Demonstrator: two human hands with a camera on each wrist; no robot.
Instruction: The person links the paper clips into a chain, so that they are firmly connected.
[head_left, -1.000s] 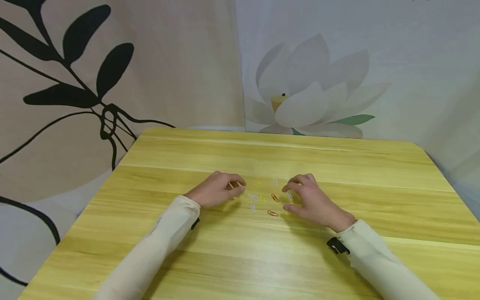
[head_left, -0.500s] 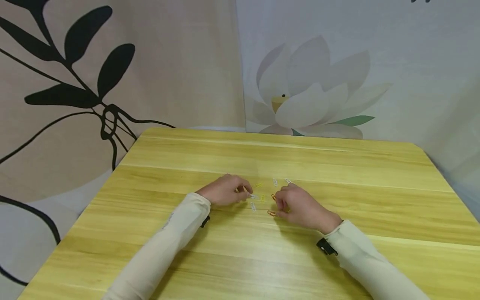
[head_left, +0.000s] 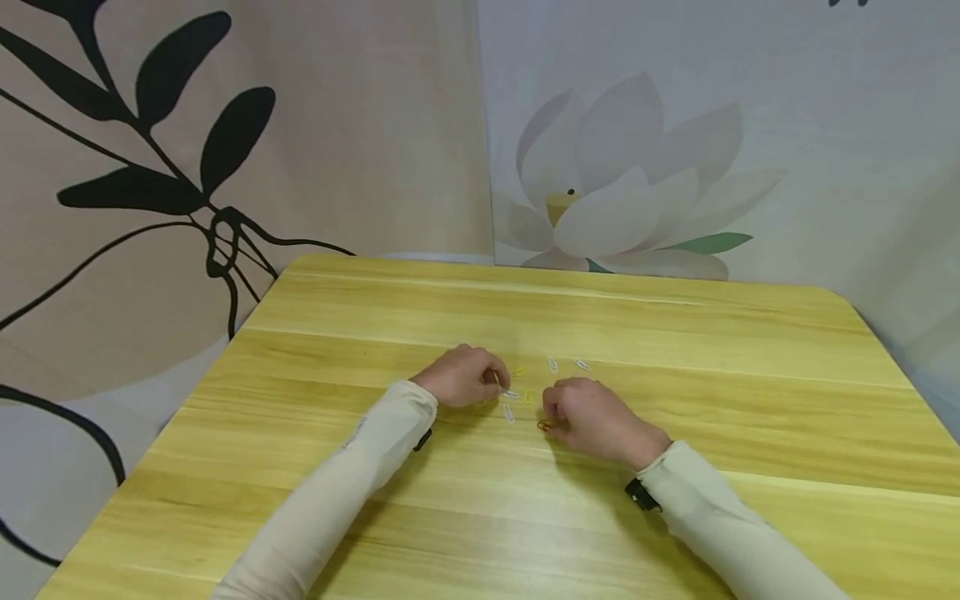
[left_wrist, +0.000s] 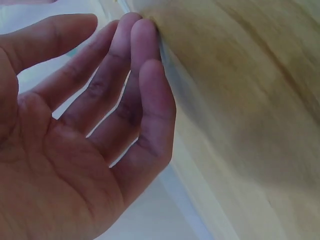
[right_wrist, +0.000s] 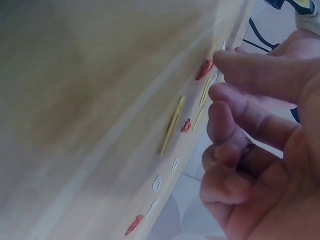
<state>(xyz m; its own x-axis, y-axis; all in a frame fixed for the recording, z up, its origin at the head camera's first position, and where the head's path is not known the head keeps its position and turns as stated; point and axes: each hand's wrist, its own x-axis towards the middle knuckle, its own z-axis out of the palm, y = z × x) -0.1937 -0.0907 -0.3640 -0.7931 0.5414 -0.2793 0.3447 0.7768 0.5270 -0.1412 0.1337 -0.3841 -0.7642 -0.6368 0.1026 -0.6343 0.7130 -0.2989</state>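
Wood-grain worktop (head_left: 487,517), paper clips scattered. Landmark: the central yellow clip (head_left: 528,397), lying flat between the hands, long axis running near to far.

Left of it, a white clip (head_left: 511,394) lies nearly crosswise, one end pointing at the central clip. Near-left, a lower white clip (head_left: 508,414), axis near-far, far end leaning slightly left. Far-left, another yellow clip (head_left: 518,372), axis roughly crosswise. Far-right, an upright-lying white clip (head_left: 552,365), axis near-far; farther right, a slanted white clip (head_left: 582,364), far end to the left. Near-right, a red clip (head_left: 543,426), axis crosswise, left end showing, the rest behind the thumb.

Left hand (head_left: 467,377), left of the landmark: fingers loosely bent, thumb apart, nothing visibly held; contact with the crosswise white clip cannot be told. Right hand (head_left: 596,421), right of it: fingers part-curled, thumb and index apart, no clip seen gripped. Right-wrist view, beside this hand: a long yellow clip (right_wrist: 172,126), axis about parallel to the landmark's.
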